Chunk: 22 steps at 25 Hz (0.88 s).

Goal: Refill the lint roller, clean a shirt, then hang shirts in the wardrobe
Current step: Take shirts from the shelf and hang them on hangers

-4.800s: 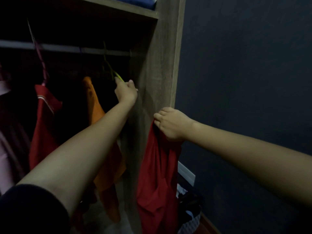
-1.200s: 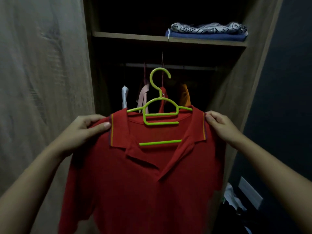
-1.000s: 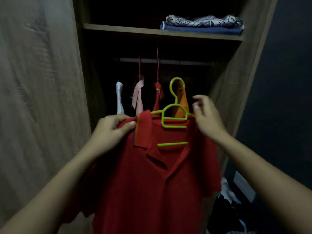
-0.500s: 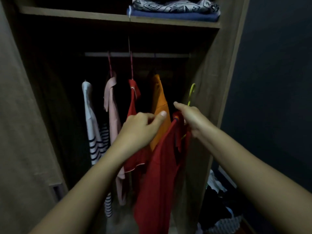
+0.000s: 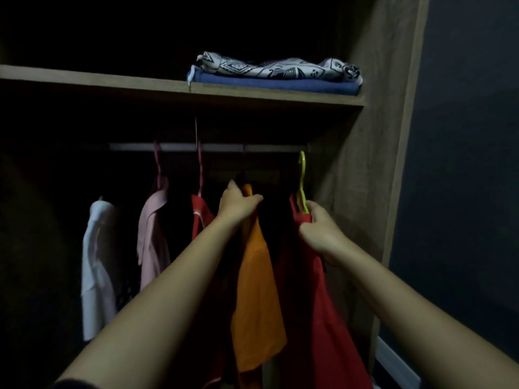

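A red polo shirt [image 5: 317, 310] hangs edge-on from a lime-green hanger [image 5: 302, 181] at the right end of the wardrobe. The hanger's hook reaches up to the rail [image 5: 224, 147]; whether it rests on the rail I cannot tell. My right hand [image 5: 318, 227] grips the hanger and shirt at the shoulder. My left hand [image 5: 238, 202] holds the top of an orange shirt [image 5: 257, 299] just to the left, thumb over it. The lint roller is not in view.
Left of the orange shirt hang another red shirt [image 5: 200, 213], a pink one [image 5: 153, 234] and a white one [image 5: 97, 265]. Folded clothes [image 5: 276, 75] lie on the shelf [image 5: 92, 84] above. The wardrobe's side panel [image 5: 373, 153] stands close on the right.
The red shirt on its green hanger has been turned sideways and lifted up to the rail at the far right. My left hand left the red shirt and took the orange one.
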Motion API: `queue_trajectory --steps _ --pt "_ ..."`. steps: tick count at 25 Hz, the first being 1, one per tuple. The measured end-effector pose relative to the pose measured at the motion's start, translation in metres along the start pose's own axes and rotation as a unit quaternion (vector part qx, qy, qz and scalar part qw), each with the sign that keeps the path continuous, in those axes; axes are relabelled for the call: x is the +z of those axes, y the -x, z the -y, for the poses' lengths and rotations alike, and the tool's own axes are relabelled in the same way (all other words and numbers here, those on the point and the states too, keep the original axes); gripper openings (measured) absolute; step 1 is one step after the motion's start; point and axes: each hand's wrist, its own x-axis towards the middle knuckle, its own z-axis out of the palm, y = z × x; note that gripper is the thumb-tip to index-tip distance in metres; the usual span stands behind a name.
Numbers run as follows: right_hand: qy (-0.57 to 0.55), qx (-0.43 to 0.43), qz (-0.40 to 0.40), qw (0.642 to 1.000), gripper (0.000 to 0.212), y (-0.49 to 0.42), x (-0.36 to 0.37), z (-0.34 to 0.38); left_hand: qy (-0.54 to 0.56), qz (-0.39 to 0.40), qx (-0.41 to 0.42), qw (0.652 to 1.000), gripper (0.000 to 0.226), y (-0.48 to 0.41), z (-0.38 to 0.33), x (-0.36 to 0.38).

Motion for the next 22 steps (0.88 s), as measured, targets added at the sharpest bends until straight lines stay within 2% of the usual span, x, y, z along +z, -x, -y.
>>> queue_trajectory --steps 3,5,7,10,14,18,20,22 --pt "0.038 -0.019 0.001 0.999 0.062 -0.037 0.003 0.0 0.017 0.048 0.001 0.999 0.068 -0.018 0.011 0.018" --pt "0.06 -0.032 0.01 0.998 0.063 -0.063 0.002 0.003 0.023 0.034 0.003 0.999 0.069 -0.025 0.015 0.021" --pt "0.073 -0.037 0.019 0.996 0.056 -0.088 0.003 0.01 0.036 0.026 -0.003 0.999 0.07 -0.032 0.017 0.021" --pt "0.11 -0.032 0.024 0.993 0.039 -0.119 0.009 0.02 0.036 0.056 0.008 0.998 0.072 -0.036 0.018 0.022" --pt "0.132 -0.014 0.059 0.989 0.029 -0.143 0.019 0.016 0.035 0.068 0.033 0.997 0.071 -0.037 0.019 0.022" --pt "0.133 -0.007 0.066 0.989 0.016 -0.146 0.027 0.006 -0.007 0.072 0.038 0.997 0.075 -0.036 0.02 0.019" --pt "0.217 -0.006 0.076 0.973 0.02 -0.139 0.026 0.015 -0.044 0.08 0.043 0.995 0.067 -0.028 0.017 0.011" --pt "0.372 -0.052 0.027 0.926 0.038 -0.124 0.028 0.029 -0.128 0.04 0.105 0.985 0.05 -0.022 0.017 -0.001"
